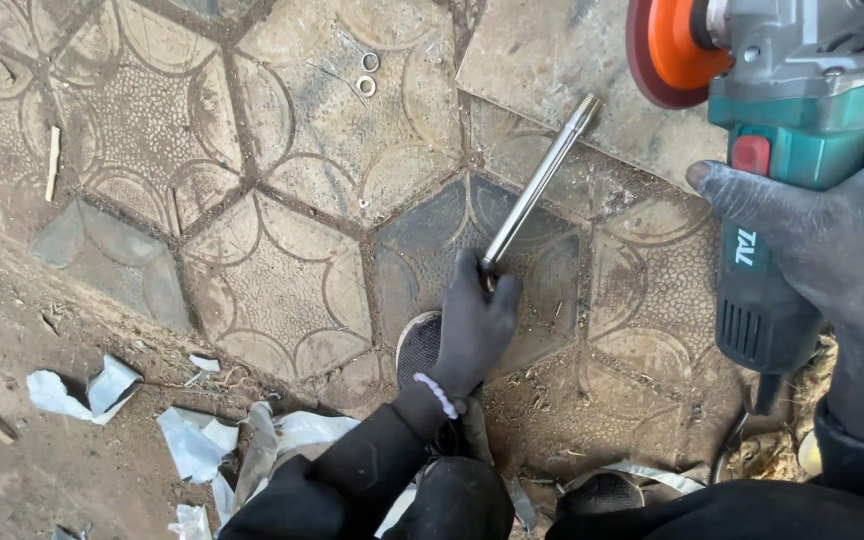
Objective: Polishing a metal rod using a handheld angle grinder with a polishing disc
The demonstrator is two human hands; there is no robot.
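Observation:
My left hand (pixel 474 325), in a dark glove with a pale bead bracelet at the wrist, grips the near end of a shiny metal tube (pixel 537 185). The tube lies slanted on the patterned paving, its far end toward the upper right. My right hand (pixel 832 250), also gloved, holds a teal angle grinder (pixel 782 130) by its body, close to the camera at the right. Its orange disc (pixel 667 50) hangs in the air above and to the right of the tube's far end, not touching it.
Two small metal washers (pixel 367 75) lie on the paving at the top centre, and a thin wooden stick (pixel 52 160) at the left. Torn white paper scraps (pixel 82 390) litter the dirt at lower left. My shoe (pixel 417 345) sits under my left hand. A flat stone slab (pixel 552 60) lies at the top.

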